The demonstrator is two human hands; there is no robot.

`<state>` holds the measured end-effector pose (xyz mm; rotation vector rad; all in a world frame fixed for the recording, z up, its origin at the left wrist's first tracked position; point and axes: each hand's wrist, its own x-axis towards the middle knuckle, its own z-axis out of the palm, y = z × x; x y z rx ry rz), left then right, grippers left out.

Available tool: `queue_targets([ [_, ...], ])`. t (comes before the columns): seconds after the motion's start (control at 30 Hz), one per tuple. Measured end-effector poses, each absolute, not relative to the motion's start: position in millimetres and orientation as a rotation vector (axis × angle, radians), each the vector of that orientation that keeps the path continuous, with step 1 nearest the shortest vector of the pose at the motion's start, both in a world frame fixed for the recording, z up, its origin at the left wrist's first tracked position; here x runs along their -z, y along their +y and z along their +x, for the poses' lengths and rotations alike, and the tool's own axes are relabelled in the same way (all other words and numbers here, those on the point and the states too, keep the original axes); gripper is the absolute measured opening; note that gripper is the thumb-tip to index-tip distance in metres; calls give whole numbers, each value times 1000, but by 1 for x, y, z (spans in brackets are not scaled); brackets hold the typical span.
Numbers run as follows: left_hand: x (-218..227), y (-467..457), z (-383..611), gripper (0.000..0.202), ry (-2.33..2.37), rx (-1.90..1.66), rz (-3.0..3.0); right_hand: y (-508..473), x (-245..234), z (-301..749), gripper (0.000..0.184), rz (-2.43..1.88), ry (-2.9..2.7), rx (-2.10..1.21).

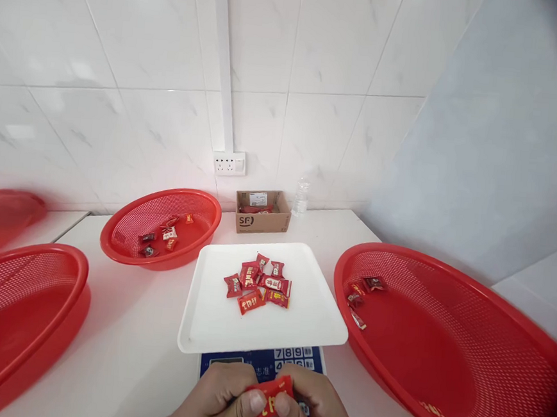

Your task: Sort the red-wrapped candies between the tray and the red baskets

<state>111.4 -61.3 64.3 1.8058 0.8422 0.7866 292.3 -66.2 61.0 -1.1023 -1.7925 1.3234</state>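
The left hand [223, 394] and right hand [318, 404] hide parts of the packet [271, 389] and the scale [263, 364]; the picture's left edge cuts the near basket [58, 339]; the red thing [3, 216] behind it is blurred; print on the carton label [259, 198] is too small.

Between the fingers [246, 410], a bright red packet [271, 394] carries yellow lettering. Just beyond the fingers sits a blue panel [260, 356] with white keys; farther ahead, red sweets [275, 284] printed white and yellow dot a plain white tray [302, 326]. Right of the fingers, a red basket [412, 347] shows mesh patterning.
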Motion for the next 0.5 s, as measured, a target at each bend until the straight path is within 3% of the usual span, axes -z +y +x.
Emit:
queue_targets([
  [0.2, -65, -58, 120, 45, 897, -743, 1891, -62, -63, 299, 46, -1086, -1701, -1370],
  [0.5, -104, -41, 115, 35, 1157, -627, 2012, -54, -68, 306, 38, -1001, -1465, -1496],
])
